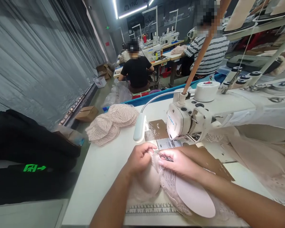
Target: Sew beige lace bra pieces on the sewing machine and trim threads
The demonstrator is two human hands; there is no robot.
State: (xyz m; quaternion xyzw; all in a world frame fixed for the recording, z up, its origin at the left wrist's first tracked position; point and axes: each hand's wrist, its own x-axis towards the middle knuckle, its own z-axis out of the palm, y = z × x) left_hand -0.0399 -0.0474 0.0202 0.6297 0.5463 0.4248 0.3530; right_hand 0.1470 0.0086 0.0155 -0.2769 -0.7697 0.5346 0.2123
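Pale pink lace bra cup was pinched by the left hand and held with small metal tweezers by the right hand before the white sewing machine

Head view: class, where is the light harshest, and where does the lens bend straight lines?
Head view: the gooseneck lamp washes out both hands, left hand and right hand, over the pink lace piece; wide-angle distortion curves the grey curtain and the table edge.
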